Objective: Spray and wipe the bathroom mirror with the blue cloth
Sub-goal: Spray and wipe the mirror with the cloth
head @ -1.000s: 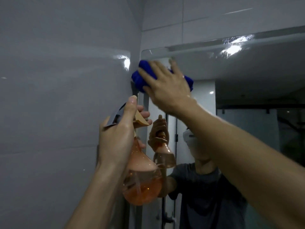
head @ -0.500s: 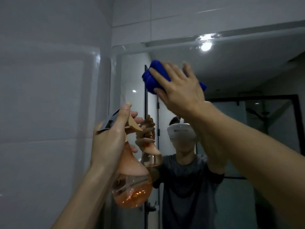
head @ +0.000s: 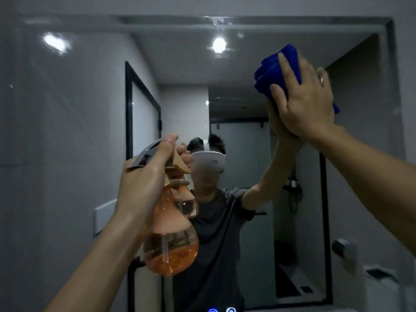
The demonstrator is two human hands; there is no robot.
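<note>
The bathroom mirror (head: pixel 90 109) fills most of the view. My right hand (head: pixel 304 97) presses a folded blue cloth (head: pixel 274 68) flat against the glass at the upper right, fingers spread and straight over the cloth. My left hand (head: pixel 144 185) grips the neck of a spray bottle (head: pixel 171 248) in front of the mirror's lower middle; the bottle is clear with orange liquid at the bottom, a peach collar and a grey trigger head. My thumb lies along the top of the head. The mirror reflects me, both arms and the bottle.
White tiled wall runs above the mirror's top edge (head: pixel 202 19). The mirror reflects a dark-framed door and a glass shower enclosure. Two small blue lights (head: pixel 221 310) glow at the mirror's bottom edge. A ceiling lamp reflects as a bright spot (head: pixel 219 45).
My right hand has slid the blue cloth across the glass from the top left corner to the upper right. My view has turned right with it. The bottle stays held up in my left hand.
</note>
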